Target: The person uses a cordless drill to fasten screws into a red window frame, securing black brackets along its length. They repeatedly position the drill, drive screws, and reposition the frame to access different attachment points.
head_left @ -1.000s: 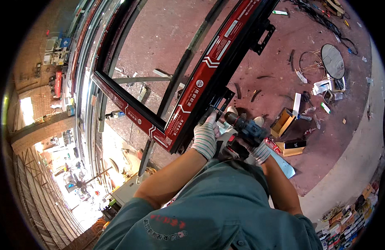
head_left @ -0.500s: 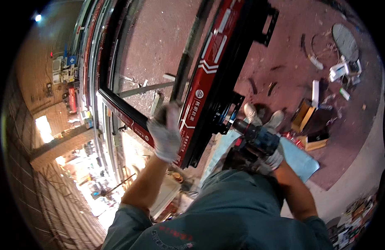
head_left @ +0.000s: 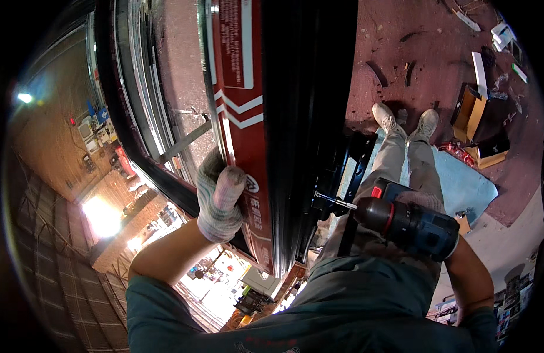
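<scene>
My left hand (head_left: 220,203), in a striped knit glove, is closed round the near edge of a large black window frame (head_left: 301,106). Red protective film (head_left: 245,112) with white markings covers the frame's face, and my thumb lies over it. A blue and black cordless drill (head_left: 410,226) is in my right hand (head_left: 423,201), which is largely hidden behind the tool. The long silver bit (head_left: 336,200) points left, its tip at the frame's dark side beside a black metal bracket (head_left: 355,156). Whether the tip sits on a screw cannot be made out.
A light blue sheet (head_left: 466,182) lies on the dark red floor under my legs. Opened cardboard boxes (head_left: 469,112) and black curved strips (head_left: 376,73) are scattered to the right. More long frame profiles (head_left: 145,76) stand at the left.
The frame now appears closer and more upright in view. The drill has come nearer and points straighter at the frame's side. My left hand still grips the frame.
</scene>
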### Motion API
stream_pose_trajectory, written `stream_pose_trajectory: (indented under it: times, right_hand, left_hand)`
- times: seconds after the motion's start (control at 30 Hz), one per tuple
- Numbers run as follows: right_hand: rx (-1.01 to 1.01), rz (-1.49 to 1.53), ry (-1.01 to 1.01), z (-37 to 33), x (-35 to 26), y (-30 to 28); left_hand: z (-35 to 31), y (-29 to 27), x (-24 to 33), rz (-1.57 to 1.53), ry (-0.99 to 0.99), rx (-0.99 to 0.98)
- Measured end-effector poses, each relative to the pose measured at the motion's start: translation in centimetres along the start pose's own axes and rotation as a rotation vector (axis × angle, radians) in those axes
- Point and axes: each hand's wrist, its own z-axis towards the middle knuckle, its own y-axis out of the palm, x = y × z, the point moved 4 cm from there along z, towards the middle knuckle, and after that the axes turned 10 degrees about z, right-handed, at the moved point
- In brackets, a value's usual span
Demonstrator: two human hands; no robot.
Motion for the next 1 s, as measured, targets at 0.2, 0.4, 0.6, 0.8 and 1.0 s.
stream_pose_trajectory:
  times: [0.2,0.4,0.6,0.8,1.0]
  right_hand:
    - [-0.008,-0.317,0.013,0.7,0.2,-0.4]
    - [-0.114,-0.684,-0.160,1.8,-3.0,0.4]
    - [-0.090,-1.201,-0.600,2.2,-7.3,1.6]
    - [-0.094,-1.259,-0.690,1.7,-7.0,0.5]
    - [-0.101,-1.290,-0.665,1.4,-7.5,1.2]
  left_hand:
    - [-0.3,0.3,0.3,-0.133,-0.036,-0.083]
    - [-0.4,0.3,0.5,-0.120,-0.075,-0.131]
    - [-0.3,-0.2,0.0,-0.121,-0.035,-0.267]
    - [-0.1,-0.6,0.3,-0.122,-0.048,-0.324]
    - [-0.5,1.8,2.0,0.025,-0.039,-0.250]
